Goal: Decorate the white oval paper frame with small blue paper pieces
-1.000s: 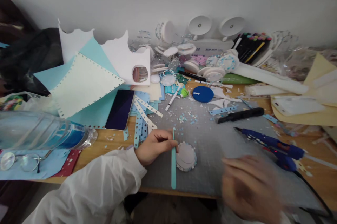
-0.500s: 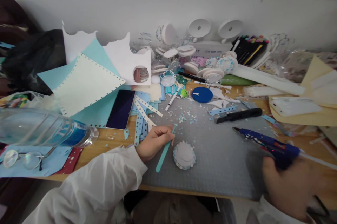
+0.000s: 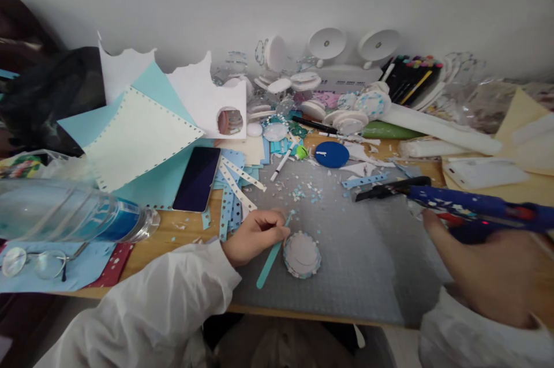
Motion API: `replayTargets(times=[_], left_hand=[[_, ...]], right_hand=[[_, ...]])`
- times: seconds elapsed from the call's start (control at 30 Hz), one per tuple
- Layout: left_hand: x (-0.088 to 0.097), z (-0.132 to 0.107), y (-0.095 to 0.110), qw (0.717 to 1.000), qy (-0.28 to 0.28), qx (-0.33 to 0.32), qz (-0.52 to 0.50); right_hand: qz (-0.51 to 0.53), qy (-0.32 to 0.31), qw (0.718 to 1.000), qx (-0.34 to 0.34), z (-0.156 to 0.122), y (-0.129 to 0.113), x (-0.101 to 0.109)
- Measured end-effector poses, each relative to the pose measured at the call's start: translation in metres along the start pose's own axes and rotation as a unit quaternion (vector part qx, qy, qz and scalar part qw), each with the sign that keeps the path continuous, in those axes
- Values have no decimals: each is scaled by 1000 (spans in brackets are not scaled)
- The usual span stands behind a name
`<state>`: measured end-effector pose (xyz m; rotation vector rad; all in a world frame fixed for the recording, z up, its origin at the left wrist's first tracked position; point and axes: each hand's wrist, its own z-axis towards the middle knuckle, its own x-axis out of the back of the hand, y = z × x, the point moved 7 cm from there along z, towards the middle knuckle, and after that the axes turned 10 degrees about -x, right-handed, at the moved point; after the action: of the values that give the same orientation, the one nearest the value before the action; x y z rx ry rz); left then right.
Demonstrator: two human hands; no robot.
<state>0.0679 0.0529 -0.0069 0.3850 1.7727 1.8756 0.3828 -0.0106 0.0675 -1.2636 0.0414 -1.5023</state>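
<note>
My left hand (image 3: 255,234) pinches a thin teal paper strip (image 3: 272,254) that slants down to the left on the grey cutting mat (image 3: 359,264). Right beside the strip lies a round white disc with a blue scalloped edge (image 3: 302,255). At the right, my right hand (image 3: 489,264) is closed round the handle of a blue glue gun (image 3: 471,206), lifted off the mat with its nozzle pointing left towards a black craft knife (image 3: 389,189).
A dark phone (image 3: 197,179) lies on blue and cream paper sheets (image 3: 138,137). A clear plastic bottle (image 3: 64,211) and glasses (image 3: 30,262) lie at the left. Paper scraps, a blue disc (image 3: 331,154), white foam rounds and markers (image 3: 411,77) crowd the back by the wall.
My right hand swung from the front of the mat to the right, took hold of the glue gun and lifted it. The teal strip in my left hand tilted from upright to slanted.
</note>
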Motion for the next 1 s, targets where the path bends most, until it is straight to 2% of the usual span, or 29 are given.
replayTargets(times=[0.03,0.1,0.2,0.37,0.47,0.73,1.0], left_hand=[[-1,1,3,1000,-8,-7,4],[-3,2,7,1000,-20,-21,10],[-3,3,10,999,-24,-31,16],[-3,3,10,999,-28,-32,11],[-5,3,11,999,-41,-32,14],[-4,4,11,998,-38,-32,29],[-6,2,11,997,-52,-54,17]], right_hand=[[4,-26,999,-41,1,-7,-8],[54,-79,994,-58,-4,-27,-26],[123,-144,982,-26,-22,-50,-55],[138,-206,968,36,-58,-52,-87],[136,-218,965,59,-66,-49,-89],[146,-213,962,85,-63,-52,-85],[140,-215,955,149,-67,-56,-85]])
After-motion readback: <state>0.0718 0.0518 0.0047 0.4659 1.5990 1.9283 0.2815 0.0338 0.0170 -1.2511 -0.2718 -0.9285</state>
